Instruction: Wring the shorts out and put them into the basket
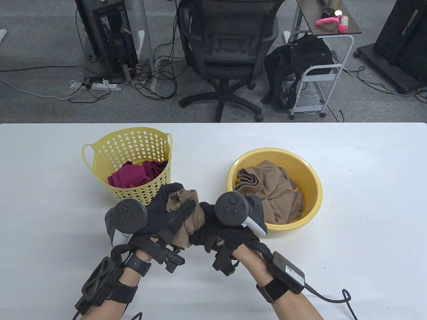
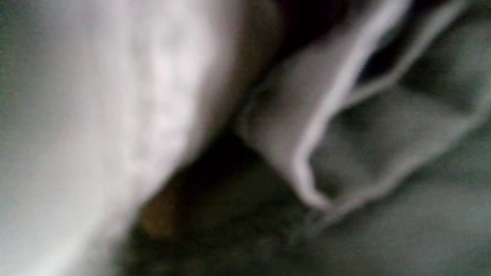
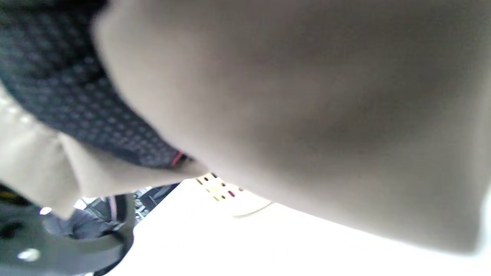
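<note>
Table view: two gloved hands meet at lower centre of frame, above a white bench [image 1: 350,173]. Left hand [image 1: 166,216] and right hand [image 1: 220,233] both have fingers curled tight round a bunched pair of tan shorts [image 1: 186,213], held betw. them, clear of the bench.

Yellow perforated basket [image 1: 100,160] sits upper left of the hands, w/ maroon cloth [image 1: 136,173] inside. Yellow basin [image 1: 313,190] sits to the right, just beside the right hand, holding more tan fabric [image 1: 277,186].

Left wrist view: too blurred to read, pale folds only. Right wrist view: tan cloth fills most of frame; a bit of basket wall [image 3: 218,188] shows at lower centre.
</note>
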`<state>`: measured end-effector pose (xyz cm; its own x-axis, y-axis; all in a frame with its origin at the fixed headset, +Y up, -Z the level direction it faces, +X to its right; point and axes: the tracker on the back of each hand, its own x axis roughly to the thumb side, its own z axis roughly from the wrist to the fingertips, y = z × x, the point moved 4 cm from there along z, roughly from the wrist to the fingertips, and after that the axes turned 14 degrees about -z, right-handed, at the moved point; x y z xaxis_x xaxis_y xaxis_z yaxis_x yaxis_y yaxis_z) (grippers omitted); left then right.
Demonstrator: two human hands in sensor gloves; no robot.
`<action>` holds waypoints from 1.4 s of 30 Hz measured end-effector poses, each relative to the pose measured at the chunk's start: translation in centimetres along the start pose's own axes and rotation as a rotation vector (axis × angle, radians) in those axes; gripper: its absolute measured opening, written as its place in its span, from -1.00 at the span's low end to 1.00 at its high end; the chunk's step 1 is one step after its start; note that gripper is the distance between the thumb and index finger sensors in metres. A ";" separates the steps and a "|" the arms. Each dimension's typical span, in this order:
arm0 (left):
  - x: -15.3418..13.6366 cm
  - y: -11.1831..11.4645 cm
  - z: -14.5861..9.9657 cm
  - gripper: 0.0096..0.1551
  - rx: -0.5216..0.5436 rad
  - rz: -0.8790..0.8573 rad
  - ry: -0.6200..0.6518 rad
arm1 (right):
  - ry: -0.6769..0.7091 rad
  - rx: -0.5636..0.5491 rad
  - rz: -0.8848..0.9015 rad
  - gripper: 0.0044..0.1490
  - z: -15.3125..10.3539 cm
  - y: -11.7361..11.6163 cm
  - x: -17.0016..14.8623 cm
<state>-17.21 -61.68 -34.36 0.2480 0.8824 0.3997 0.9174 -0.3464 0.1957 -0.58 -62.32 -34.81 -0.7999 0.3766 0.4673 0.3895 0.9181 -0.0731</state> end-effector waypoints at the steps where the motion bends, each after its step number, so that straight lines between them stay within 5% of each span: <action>1: -0.1 0.0 0.0 -0.27 0.001 0.006 -0.004 | 0.003 -0.011 -0.044 -0.14 -0.1 0.1 0.2; 25: -2.0 -0.4 -0.5 -0.38 0.063 0.009 -0.233 | 0.158 -0.411 -0.789 -0.21 -2.5 0.5 5.9; 42: -2.2 -0.5 -0.5 -0.36 0.051 -0.010 -0.270 | 0.182 -0.452 -0.875 -0.21 -2.6 0.5 6.4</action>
<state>-18.34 -63.64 -34.93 0.3070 0.9408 0.1434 0.9328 -0.3273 0.1505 -4.24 -59.75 -29.55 -0.8207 -0.4683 0.3273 -0.1355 0.7160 0.6848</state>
